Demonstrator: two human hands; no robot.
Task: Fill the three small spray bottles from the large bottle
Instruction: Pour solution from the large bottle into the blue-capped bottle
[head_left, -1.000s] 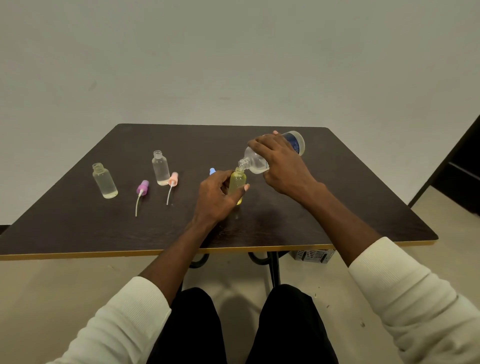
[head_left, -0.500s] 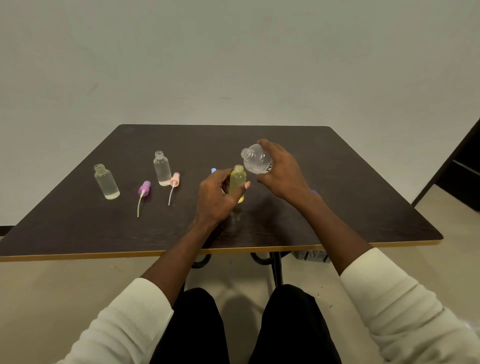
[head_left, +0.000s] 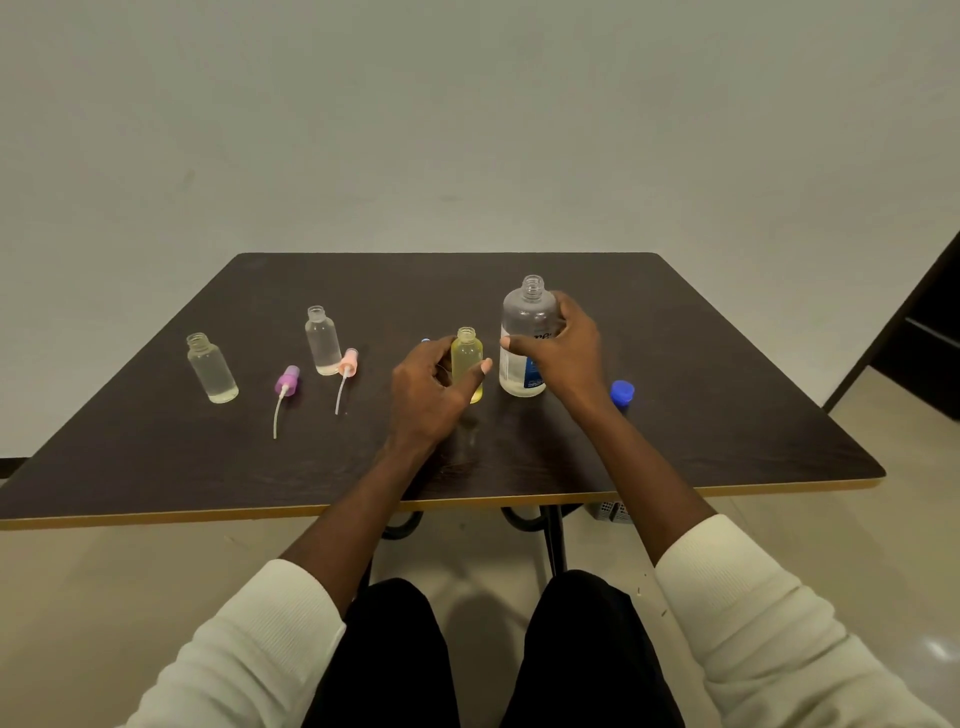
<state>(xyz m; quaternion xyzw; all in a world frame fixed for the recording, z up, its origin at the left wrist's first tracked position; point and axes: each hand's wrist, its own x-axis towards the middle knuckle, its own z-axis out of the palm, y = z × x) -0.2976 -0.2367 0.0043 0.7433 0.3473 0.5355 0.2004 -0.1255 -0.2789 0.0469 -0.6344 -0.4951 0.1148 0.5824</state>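
A person's right hand (head_left: 563, 349) grips the upright large bottle (head_left: 523, 332) on the table (head_left: 675, 415); the left hand (head_left: 431, 389) holds a yellow bottle (head_left: 467, 358).

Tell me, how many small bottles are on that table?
3. One clear bottle stands far left, a second clear bottle stands right of it, and a yellow bottle is held in the left hand, beside the large bottle.

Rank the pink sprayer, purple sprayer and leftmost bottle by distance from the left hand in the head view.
From the left hand:
1. Pink sprayer, lying just left of it.
2. Purple sprayer, farther left.
3. Leftmost bottle, upright, farthest left.
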